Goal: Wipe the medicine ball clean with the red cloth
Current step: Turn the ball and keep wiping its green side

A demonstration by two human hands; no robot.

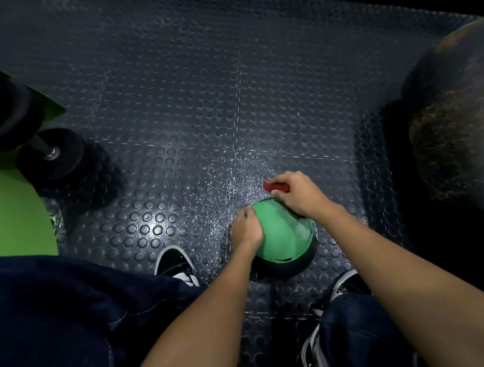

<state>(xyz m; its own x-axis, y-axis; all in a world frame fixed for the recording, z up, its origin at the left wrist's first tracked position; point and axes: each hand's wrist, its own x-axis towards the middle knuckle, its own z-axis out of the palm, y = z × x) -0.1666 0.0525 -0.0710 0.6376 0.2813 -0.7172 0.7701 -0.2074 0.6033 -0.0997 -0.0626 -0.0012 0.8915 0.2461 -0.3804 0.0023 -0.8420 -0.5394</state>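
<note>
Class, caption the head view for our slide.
Left hand steadies the medicine ball while right hand holds the red cloth.

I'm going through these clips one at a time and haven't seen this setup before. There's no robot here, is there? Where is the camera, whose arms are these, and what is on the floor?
There is no robot. The one picture comes from a wide-angle camera worn on a person's head, looking down, so the arms, jeans and shoes belong to the wearer, who is bent over a dark studded floor mat. Between the feet sits a green and black medicine ball. The left hand is pressed against its side, seemingly steadying it. The right hand rests on the far top edge, closed around a red cloth, of which only a bit shows. At upper left lie black dumbbells beside something bright green. The large dark round shape at right is too blurred to identify.
</note>
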